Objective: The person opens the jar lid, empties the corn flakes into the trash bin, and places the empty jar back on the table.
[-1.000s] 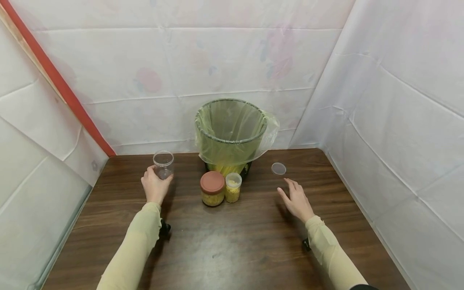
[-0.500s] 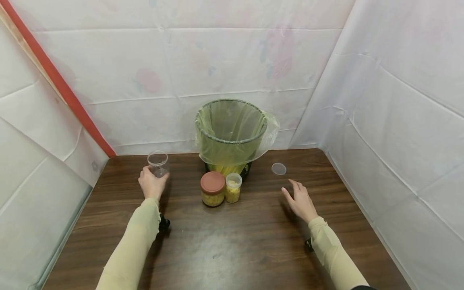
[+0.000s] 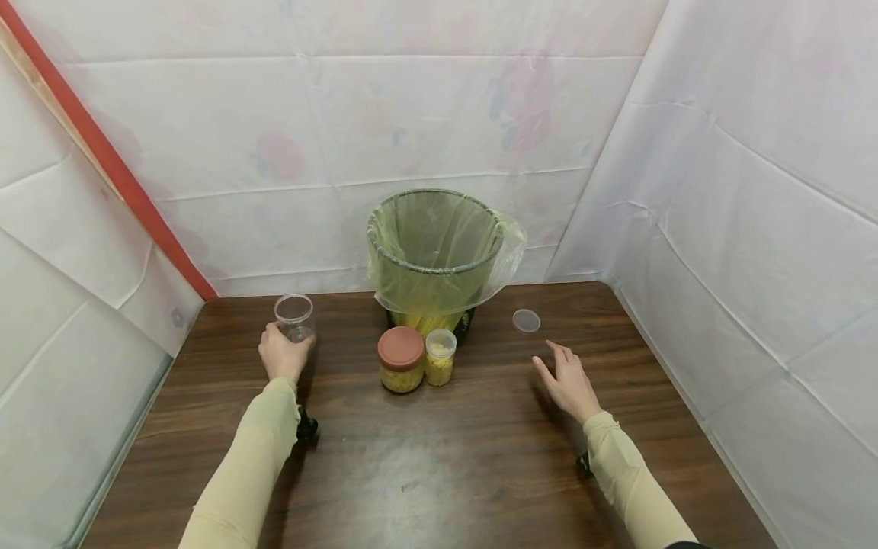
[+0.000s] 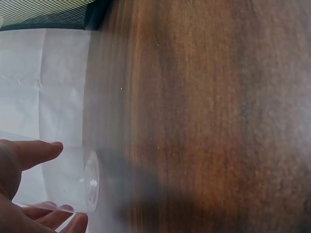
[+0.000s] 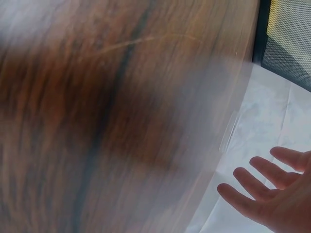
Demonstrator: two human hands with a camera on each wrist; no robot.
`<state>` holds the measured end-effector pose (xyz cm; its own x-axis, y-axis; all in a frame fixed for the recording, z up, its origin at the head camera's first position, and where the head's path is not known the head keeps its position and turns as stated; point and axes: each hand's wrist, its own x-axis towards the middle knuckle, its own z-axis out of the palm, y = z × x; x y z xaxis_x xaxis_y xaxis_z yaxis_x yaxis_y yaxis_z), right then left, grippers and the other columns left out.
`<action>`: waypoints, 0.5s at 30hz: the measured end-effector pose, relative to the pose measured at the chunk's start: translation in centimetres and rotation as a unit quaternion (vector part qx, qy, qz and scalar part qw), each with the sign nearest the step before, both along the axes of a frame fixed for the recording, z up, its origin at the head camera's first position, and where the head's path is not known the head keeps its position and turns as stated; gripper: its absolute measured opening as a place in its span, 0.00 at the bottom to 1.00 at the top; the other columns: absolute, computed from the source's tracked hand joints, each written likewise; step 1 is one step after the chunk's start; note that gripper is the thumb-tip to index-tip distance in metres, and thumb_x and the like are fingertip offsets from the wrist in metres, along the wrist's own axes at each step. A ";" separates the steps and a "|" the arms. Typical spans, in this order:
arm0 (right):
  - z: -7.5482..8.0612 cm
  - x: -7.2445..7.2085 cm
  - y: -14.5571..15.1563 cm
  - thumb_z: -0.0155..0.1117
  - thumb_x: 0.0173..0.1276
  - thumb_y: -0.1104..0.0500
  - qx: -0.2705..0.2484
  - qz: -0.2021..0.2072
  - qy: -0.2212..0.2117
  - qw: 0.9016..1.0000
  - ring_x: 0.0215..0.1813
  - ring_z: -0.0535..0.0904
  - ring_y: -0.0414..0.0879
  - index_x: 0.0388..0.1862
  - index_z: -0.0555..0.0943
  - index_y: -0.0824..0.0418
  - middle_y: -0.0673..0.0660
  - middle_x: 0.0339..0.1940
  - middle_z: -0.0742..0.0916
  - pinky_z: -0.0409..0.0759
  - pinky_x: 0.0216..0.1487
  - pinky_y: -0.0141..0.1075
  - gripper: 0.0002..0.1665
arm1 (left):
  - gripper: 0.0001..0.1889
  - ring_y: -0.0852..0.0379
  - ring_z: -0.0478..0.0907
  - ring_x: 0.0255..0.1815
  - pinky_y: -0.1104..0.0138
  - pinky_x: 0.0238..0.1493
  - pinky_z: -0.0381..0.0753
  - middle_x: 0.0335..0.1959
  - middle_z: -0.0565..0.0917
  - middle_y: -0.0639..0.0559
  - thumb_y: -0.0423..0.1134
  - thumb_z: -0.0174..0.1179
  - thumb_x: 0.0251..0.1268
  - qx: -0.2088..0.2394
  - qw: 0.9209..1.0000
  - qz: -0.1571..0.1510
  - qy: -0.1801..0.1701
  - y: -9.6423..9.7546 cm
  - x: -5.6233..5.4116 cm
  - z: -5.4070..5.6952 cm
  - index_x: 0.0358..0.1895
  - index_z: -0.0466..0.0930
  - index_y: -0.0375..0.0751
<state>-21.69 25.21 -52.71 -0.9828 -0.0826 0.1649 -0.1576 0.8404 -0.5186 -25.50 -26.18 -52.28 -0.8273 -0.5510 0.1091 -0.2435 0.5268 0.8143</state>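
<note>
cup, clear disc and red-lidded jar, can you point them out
cup [image 3: 295, 325]: head view, side below the rim
clear disc [image 3: 526, 320]: head view, flat middle
red-lidded jar [image 3: 401, 357]: head view, front of its lid

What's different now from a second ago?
The left hand moved a little left, and the clear cup in it moved too. The right hand shifted slightly right. Nothing was grabbed or let go. The bin, big jar, little jar and flat lid stayed put.
</note>
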 end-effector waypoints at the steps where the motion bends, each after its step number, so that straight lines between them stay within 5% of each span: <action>1: 0.0 0.0 0.0 0.43 0.72 0.35 0.000 0.000 0.000 1.000 0.66 0.64 0.65 0.71 0.61 0.64 0.68 0.66 0.69 0.66 0.61 0.61 0.41 | 0.36 0.29 0.62 0.61 0.44 0.65 0.59 0.57 0.69 0.27 0.36 0.69 0.48 0.001 1.000 0.000 -0.004 0.0 0.0 0.0 0.60 0.62 0.27; 15: 0.0 0.1 0.0 0.43 0.72 0.36 -0.002 0.002 0.009 1.000 0.65 0.65 0.65 0.71 0.61 0.63 0.68 0.65 0.70 0.66 0.61 0.61 0.41 | 0.39 0.28 0.61 0.63 0.43 0.65 0.60 0.58 0.67 0.24 0.41 0.67 0.54 0.003 0.999 -0.004 -0.048 -0.9 -0.1 -0.7 0.63 0.59 0.25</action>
<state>-21.60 25.19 -52.73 -0.9792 -0.0864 0.1836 -0.1712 0.8378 -0.5185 -25.64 -27.07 -52.97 -0.8378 -0.5455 0.0248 -0.3174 0.5234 0.7908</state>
